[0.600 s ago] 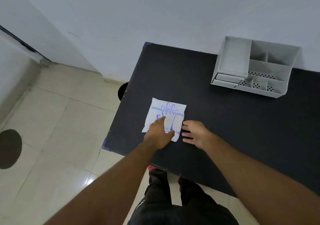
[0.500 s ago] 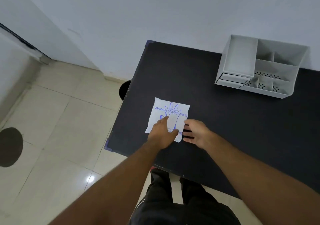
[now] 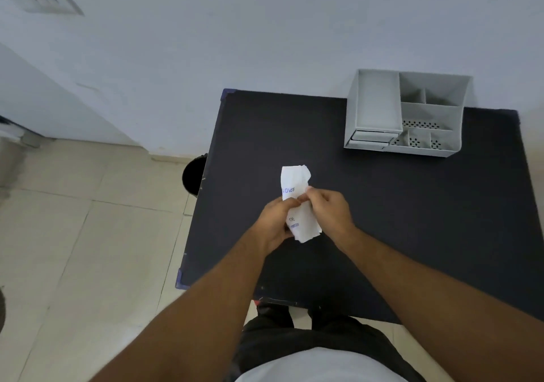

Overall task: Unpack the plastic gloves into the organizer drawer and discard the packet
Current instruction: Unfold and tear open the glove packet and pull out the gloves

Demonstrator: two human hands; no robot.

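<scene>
White packet (image 3: 297, 202): lifted over the table, pinched by both hands, crumpled, blue print showing
Left hand (image 3: 275, 224): fingers closed on packet's left edge
Right hand (image 3: 328, 212): fingertips pinching its right edge
Table (image 3: 382, 205): black top
Organizer (image 3: 407, 113): grey, far right, drawers shut
Bin (image 3: 194, 177): dark, beside table's left edge

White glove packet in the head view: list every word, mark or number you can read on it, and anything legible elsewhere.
"LOVES": blue print on the white plastic glove packet, held off the black table between left hand and right hand; the word's start is cut off by a fold.
Small dark mark and blue line lower on the packet: too small to read.
Grey plastic organizer: no text.
</scene>
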